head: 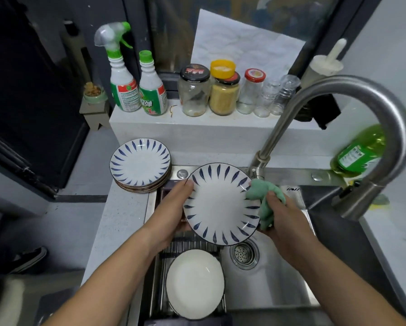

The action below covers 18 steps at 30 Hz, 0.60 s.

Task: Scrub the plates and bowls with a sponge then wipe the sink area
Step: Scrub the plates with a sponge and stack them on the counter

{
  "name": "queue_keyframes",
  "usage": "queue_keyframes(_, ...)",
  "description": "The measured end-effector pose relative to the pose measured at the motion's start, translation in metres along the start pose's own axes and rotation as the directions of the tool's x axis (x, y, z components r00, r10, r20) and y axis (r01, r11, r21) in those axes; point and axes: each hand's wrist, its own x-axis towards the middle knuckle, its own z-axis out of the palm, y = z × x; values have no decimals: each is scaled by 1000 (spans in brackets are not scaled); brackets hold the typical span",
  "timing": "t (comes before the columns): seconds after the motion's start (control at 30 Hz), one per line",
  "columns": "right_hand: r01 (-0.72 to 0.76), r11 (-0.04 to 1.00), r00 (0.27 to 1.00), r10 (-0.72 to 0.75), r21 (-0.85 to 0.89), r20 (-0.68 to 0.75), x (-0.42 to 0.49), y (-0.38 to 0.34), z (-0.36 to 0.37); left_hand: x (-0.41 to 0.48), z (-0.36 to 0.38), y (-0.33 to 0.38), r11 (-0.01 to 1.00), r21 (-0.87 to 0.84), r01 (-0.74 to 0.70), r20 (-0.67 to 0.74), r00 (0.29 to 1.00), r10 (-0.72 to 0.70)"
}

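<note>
Left hand [173,208] grip clamps the patterned plate [220,203] over the sink [279,285]; right hand [284,220] grip clamps a green cloth [265,196] touching its rim.

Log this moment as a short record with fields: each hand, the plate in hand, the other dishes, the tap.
left hand: grips the patterned plate by its left rim, thumb on the face
right hand: grips a green cloth against the plate's right rim
plate: tilted towards the camera, over the sink
other dishes: stack of matching plates on the counter to the left; white dish on the rack in the sink
tap: no water seen running
</note>
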Motion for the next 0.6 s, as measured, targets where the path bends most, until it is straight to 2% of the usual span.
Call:
queue_keyframes(0.1, 26, 998, 1000, -25, -61, 11, -16, -4, -20, -19, 18, 2, 995, 52, -89, 12, 996, 89)
queue_keyframes(0.17, 41, 996, 998, -37, -75, 51, -30, -8, -38, -37, 36, 5, 983, 74, -168, -36, 985, 171)
queue_keyframes(0.33, 216, 944, 976, -200, -249, 90, -56, -8, -88, -76, 79, 9, 926, 239, -292, -79, 945, 318)
queue_keyframes(0.43, 314, 887, 947, -269, -338, 173, -74, -12, -124, -99, 109, 14, 857, 369, -359, -79, 907, 414)
queue_keyframes(0.6, 367, 872, 919, -288, -324, 268, -83, -27, -182, -122, 154, 13, 697, 612, -374, -90, 843, 531)
